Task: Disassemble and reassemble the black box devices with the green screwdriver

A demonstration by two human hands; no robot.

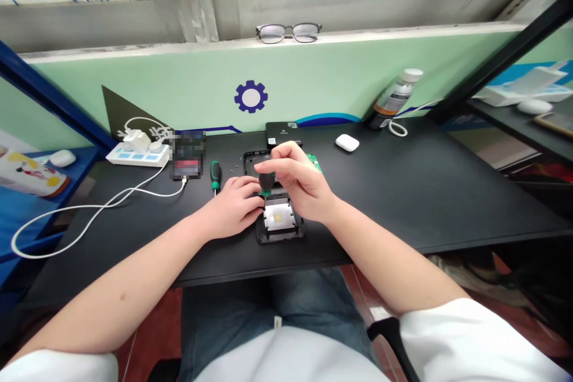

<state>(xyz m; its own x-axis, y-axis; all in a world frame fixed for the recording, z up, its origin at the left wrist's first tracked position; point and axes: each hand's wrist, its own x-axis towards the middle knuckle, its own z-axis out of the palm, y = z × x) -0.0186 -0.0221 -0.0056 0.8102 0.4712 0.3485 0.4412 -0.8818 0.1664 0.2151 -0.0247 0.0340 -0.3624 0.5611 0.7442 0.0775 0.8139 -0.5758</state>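
A small black opened device shell (pixel 281 228) with a white block inside lies on the black desk (pixel 403 191) near its front edge. My right hand (pixel 298 182) is closed round the black-and-green handle of a screwdriver (pixel 267 182), held upright over the shell's far end. My left hand (pixel 233 206) rests on the desk with fingers curled against the shell's left side, steadying it. Behind my hands lie another black shell part (pixel 253 162) and a green circuit board (pixel 315 161), partly hidden.
A second green-handled screwdriver (pixel 215 176), tiny screws, a phone (pixel 188 155) on a white cable, a power strip (pixel 138 152), a black box (pixel 282 131), a white earbud case (pixel 347 142) and a bottle (pixel 396 98) lie further back. Glasses (pixel 289 32) rest on the ledge.
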